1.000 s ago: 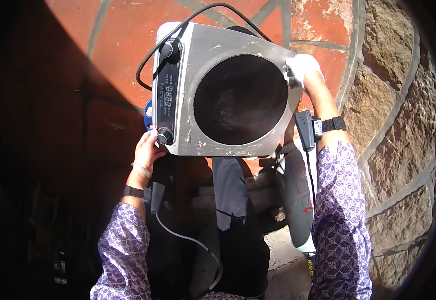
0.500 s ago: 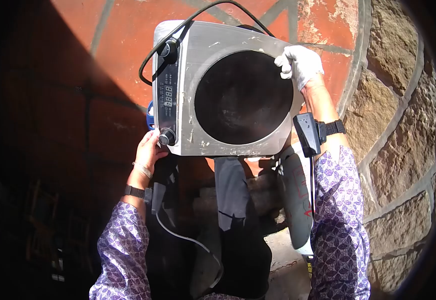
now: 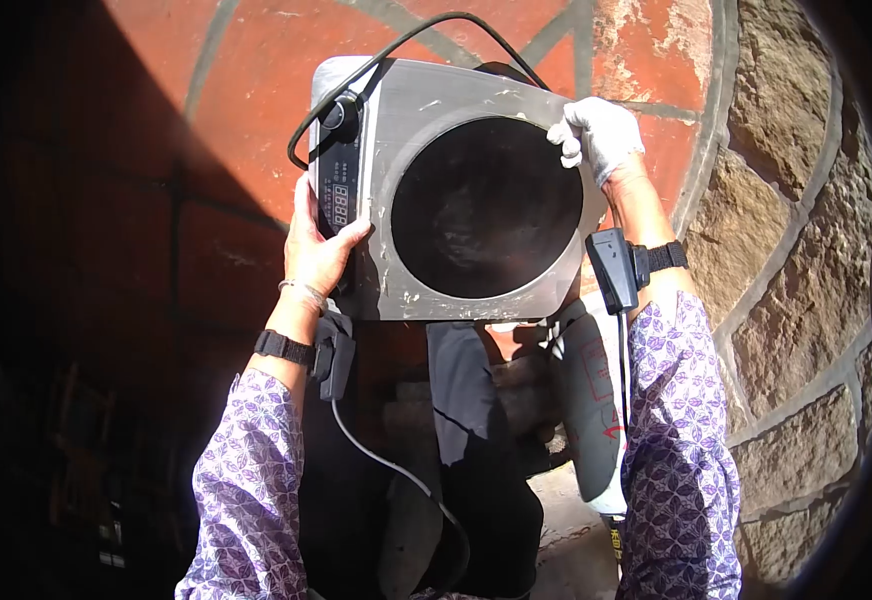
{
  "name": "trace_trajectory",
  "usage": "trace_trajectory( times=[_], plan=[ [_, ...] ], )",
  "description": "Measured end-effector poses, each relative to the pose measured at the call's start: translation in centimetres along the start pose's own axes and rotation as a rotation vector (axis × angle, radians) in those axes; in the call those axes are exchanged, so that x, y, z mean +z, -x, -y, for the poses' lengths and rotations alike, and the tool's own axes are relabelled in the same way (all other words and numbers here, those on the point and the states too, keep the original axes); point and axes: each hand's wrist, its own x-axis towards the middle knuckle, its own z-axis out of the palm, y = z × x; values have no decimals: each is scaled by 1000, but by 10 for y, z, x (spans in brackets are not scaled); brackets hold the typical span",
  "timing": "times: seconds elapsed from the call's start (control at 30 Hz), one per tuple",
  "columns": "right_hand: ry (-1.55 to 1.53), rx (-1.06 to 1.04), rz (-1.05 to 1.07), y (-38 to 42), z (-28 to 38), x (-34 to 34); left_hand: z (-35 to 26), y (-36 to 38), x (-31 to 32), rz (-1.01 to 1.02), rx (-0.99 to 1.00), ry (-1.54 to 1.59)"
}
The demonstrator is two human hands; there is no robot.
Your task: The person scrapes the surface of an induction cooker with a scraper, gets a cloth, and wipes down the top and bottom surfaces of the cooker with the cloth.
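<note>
A square metal induction cooktop (image 3: 386, 280) with a round black glass plate (image 3: 486, 208) lies below me, its control panel with knob and digits on the left. Its black power cord (image 3: 426, 32) arches over the top edge. My left hand (image 3: 322, 245), bare, grips the cooktop's left side, thumb on the panel's edge and fingers along the outside. My right hand (image 3: 598, 138), in a white glove, is closed at the upper right corner with its fingers curled in; what they hold there is too small to make out.
Red floor tiles (image 3: 246, 120) lie beyond the cooktop, with a rough stone border (image 3: 776, 260) on the right. A grey-white cylinder (image 3: 592, 400) with red markings lies by my right forearm. Deep shadow covers the left side.
My left hand has moved up from the lower knob to the middle of the cooktop's left side. The cooktop sits slightly lower in view. My right hand stays at its corner.
</note>
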Motion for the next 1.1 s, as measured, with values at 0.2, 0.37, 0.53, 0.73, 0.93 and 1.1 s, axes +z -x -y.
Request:
trace_trajectory(
  times=[0.2,0.37,0.53,0.73,0.93,1.1],
  plan=[
    [264,-88,85,12,27,46,-13,3,-2,56,-26,105],
    [1389,-985,71,18,26,113,-9,1,-2,95,-78,148],
    [927,-985,453,93,33,218,104,-3,-41,236,-106,-47],
    [569,-765,227,144,-35,219,-36,14,2,-138,305,-717],
    [-601,463,47,251,-70,140,-102,-16,47,9,550,-657],
    [-10,307,272,303,-96,147,-146,-42,150,106,606,-1039]
  ],
)
